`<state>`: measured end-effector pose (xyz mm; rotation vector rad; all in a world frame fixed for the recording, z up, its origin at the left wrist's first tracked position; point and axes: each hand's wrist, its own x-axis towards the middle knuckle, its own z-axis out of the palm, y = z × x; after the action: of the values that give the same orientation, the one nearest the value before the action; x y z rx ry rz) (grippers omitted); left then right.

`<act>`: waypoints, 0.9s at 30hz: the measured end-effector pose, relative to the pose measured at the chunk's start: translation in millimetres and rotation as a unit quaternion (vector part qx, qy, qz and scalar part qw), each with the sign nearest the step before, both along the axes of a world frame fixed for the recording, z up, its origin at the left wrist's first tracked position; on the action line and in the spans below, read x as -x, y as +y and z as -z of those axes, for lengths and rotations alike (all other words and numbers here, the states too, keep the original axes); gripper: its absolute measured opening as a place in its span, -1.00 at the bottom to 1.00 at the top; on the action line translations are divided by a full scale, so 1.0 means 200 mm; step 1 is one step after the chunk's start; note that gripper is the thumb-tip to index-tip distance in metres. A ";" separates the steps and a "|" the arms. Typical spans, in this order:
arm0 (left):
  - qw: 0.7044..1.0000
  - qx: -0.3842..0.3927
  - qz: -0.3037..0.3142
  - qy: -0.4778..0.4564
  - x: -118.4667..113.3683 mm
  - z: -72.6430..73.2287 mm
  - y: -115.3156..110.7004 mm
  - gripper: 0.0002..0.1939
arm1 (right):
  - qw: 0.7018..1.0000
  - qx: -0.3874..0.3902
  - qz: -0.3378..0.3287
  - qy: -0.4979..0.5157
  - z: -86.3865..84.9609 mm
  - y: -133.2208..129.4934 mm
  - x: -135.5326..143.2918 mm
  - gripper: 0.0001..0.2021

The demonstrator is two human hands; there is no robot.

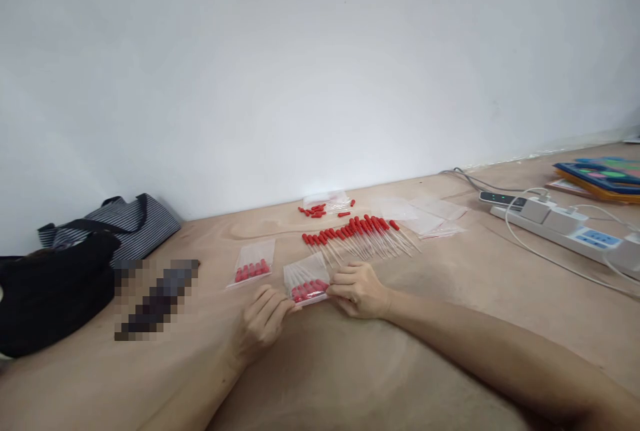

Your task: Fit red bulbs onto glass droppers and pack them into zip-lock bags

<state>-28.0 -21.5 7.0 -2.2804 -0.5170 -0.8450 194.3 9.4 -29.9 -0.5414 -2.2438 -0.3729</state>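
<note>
1. Both hands meet on the near middle of the table (350, 377): the left hand (263, 324) and the right hand (357, 291) each pinch an edge of one small clear bag (306, 279), fingers curled shut on it.
2. That bag lies flat, packed with red-capped droppers.
3. Just left sits a second filled bag (253, 263).
4. Farther off, a row of loose droppers (360, 234), then spare red caps (317, 211) and empty bags (425, 217).
5. Far right, a power strip (565, 227); far left, a striped bag (125, 224).
</note>
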 end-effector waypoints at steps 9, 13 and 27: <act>0.848 0.479 -0.073 -0.214 0.01 0.04 -0.01 -0.72 | 1.000 0.020 -0.005 0.011 0.02 0.01 -0.02 -0.78; 0.625 0.626 -0.128 -0.449 -0.05 0.02 0.00 -0.52 | 0.999 0.028 0.001 0.023 0.01 0.00 -0.01 -0.77; 0.634 0.573 -0.169 -0.490 0.06 -0.05 0.17 -0.47 | 0.988 0.147 -0.031 -0.040 -0.02 -0.04 -0.11 -0.78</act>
<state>-39.2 12.1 17.3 -2.2115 -2.4950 -1.8775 215.4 1.2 -26.7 -0.6169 -2.4026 -0.0308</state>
